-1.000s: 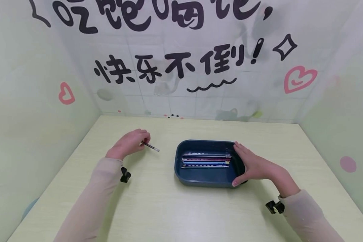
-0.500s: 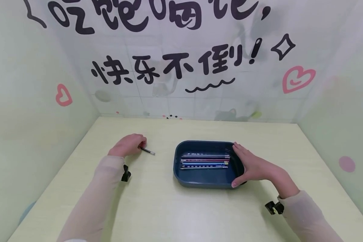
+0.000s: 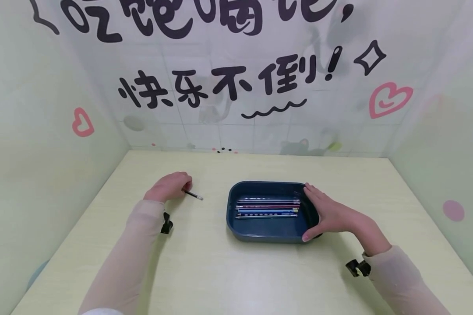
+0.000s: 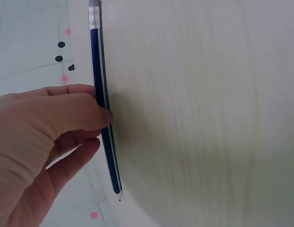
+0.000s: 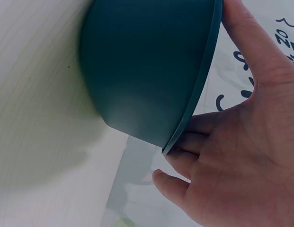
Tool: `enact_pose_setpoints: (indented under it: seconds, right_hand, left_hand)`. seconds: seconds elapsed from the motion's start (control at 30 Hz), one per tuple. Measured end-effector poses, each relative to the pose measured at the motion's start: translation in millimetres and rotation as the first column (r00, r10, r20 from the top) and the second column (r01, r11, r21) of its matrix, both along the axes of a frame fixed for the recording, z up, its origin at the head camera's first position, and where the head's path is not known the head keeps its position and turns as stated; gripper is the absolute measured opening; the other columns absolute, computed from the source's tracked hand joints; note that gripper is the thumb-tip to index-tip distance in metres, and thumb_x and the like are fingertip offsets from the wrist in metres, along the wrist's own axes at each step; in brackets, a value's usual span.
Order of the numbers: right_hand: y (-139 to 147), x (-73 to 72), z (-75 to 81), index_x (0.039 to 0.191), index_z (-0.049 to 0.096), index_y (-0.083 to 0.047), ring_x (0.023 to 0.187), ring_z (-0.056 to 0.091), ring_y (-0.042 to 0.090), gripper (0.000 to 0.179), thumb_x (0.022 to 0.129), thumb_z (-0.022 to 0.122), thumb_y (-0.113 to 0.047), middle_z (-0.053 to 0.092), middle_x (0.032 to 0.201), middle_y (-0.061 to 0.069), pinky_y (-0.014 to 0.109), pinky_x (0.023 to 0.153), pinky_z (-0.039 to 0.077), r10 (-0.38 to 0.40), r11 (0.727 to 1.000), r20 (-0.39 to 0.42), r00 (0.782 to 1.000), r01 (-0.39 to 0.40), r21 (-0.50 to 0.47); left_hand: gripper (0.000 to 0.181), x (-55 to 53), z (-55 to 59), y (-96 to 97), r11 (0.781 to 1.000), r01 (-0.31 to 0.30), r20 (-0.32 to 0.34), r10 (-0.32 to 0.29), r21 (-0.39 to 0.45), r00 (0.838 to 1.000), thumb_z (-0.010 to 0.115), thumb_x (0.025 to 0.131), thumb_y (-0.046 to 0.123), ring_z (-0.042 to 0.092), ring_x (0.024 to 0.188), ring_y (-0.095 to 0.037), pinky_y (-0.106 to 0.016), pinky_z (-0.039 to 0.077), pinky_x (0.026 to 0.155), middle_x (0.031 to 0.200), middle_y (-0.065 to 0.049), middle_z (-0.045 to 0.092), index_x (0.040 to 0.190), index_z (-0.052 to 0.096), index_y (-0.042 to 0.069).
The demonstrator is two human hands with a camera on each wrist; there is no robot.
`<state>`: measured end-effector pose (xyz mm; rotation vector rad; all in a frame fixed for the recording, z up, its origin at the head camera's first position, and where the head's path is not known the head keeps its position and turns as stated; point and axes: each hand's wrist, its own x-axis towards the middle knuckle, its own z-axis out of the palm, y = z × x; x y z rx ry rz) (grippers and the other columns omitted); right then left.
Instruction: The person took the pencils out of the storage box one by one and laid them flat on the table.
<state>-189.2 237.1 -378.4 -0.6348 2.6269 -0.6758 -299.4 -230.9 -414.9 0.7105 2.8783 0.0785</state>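
In the head view my left hand (image 3: 169,186) is over the left part of the table, pinching a dark pencil (image 3: 192,194) by its middle. The left wrist view shows this pencil (image 4: 98,61) as dark blue, with a white eraser end up and a sharpened tip down, thumb in front of it. A dark teal box (image 3: 272,239) stands right of centre with several pencils (image 3: 268,210) lying side by side inside. My right hand (image 3: 333,217) spans the box's right end, thumb at the near rim and fingers at the far rim. The right wrist view shows the box's outer wall (image 5: 142,71).
A pale wood table (image 3: 220,275) carries everything. A printed cloth wall (image 3: 150,131) with black lettering rises behind it, and more cloth walls close off both sides. Black clips (image 3: 358,267) sit at both cuffs.
My left hand has come slightly down and toward me with the pencil over the last second, then shifted little. The right hand and the box hold their place.
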Motion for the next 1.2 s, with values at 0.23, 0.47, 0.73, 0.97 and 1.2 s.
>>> enact_pose_setpoints:
  seconds: [0.23, 0.47, 0.73, 0.97, 1.2]
  right_hand:
    - [-1, 1.0, 2.5, 0.156, 0.004, 0.007, 0.151, 0.002, 0.049, 0.133, 0.069, 0.086, -0.05, -0.001, 0.165, 0.027, 0.067, 0.118, 0.017, -0.002, 1.0, 0.012, 1.0, 0.002, 0.002]
    - [-2, 2.6, 5.2, 0.156, 0.004, 0.008, 0.151, 0.002, 0.05, 0.133, 0.069, 0.086, -0.05, -0.001, 0.165, 0.027, 0.067, 0.117, 0.017, -0.004, 1.0, 0.026, 1.0, 0.004, 0.004]
    - [-2, 2.2, 5.1, 0.156, 0.005, 0.008, 0.151, 0.003, 0.051, 0.133, 0.069, 0.087, -0.051, 0.0, 0.165, 0.028, 0.068, 0.116, 0.018, 0.001, 1.0, 0.019, 1.0, -0.001, 0.003]
    - [-3, 1.1, 6.2, 0.156, 0.004, 0.008, 0.151, 0.002, 0.051, 0.133, 0.069, 0.086, -0.051, -0.001, 0.165, 0.028, 0.068, 0.117, 0.017, 0.004, 1.0, 0.026, 1.0, -0.004, 0.009]
    - [-3, 0.4, 5.9, 0.156, 0.004, 0.008, 0.151, 0.002, 0.05, 0.135, 0.068, 0.086, -0.053, -0.002, 0.165, 0.028, 0.067, 0.117, 0.016, 0.003, 1.0, 0.025, 1.0, -0.003, 0.01]
  left_hand:
    - [0.021, 4.3, 2.4, -1.2, 0.994, -0.051, 0.001, 0.051, 0.093, 0.999, 0.066, 0.085, 0.002, 0.053, 0.09, -0.021, -0.037, 0.048, 0.084, 0.099, -0.004, 0.06, 0.103, 0.061, 0.01]
    - [0.031, 7.9, 14.1, 9.9, 0.97, -0.087, 0.034, 0.082, 0.225, 0.996, 0.069, 0.087, 0.015, 0.057, 0.101, -0.023, -0.04, 0.049, 0.091, 0.108, -0.007, 0.063, 0.115, 0.06, 0.006]
    - [0.039, 11.4, 31.9, 32.3, 0.959, -0.065, 0.018, 0.062, 0.275, 0.998, 0.073, 0.087, 0.022, 0.059, 0.11, -0.029, -0.043, 0.049, 0.097, 0.114, -0.009, 0.064, 0.12, 0.06, 0.005]
    - [0.041, 20.0, 47.2, 51.7, 0.946, -0.006, -0.014, 0.011, 0.326, 1.0, 0.076, 0.085, 0.026, 0.06, 0.106, -0.027, -0.042, 0.05, 0.097, 0.112, -0.009, 0.065, 0.117, 0.06, 0.006]
    - [0.037, 29.4, 57.9, 69.5, 0.93, 0.068, -0.046, -0.055, 0.362, 0.997, 0.077, 0.085, 0.026, 0.059, 0.104, -0.021, -0.041, 0.05, 0.097, 0.11, -0.005, 0.065, 0.114, 0.061, 0.01]
